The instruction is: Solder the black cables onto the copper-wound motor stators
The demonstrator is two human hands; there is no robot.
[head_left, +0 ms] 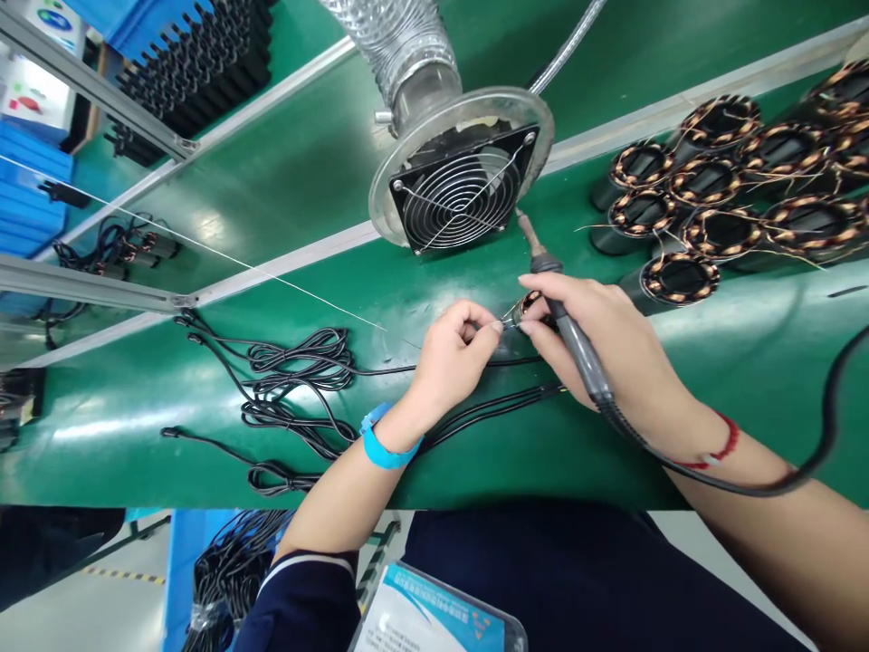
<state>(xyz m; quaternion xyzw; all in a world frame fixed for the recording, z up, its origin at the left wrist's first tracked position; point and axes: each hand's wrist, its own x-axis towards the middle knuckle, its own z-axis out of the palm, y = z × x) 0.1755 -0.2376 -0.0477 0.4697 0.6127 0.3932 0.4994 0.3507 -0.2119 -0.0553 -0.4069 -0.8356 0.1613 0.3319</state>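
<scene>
My right hand (611, 340) is closed around a soldering iron (582, 353), whose tip points up and away towards the fan. Its thumb and a fingertip also pinch by a small copper-wound motor coil (530, 302), mostly hidden behind the fingers. My left hand (454, 358) is closed in a pinch, its fingertips on thin wire ends beside that coil. A black power cord (386, 370) runs under the left hand towards the right one. Below it, other black cord ends (502, 410) lie side by side on the green bench (543, 462).
A round fume-extractor fan (463, 201) with a flexible duct (397, 41) stands behind the hands. Several wound motor coils (679, 276) crowd the right. Coiled black cords (299, 353) lie left. A thin solder wire (258, 269) stretches down from the upper left. Metal frame posts (95, 285) stand left.
</scene>
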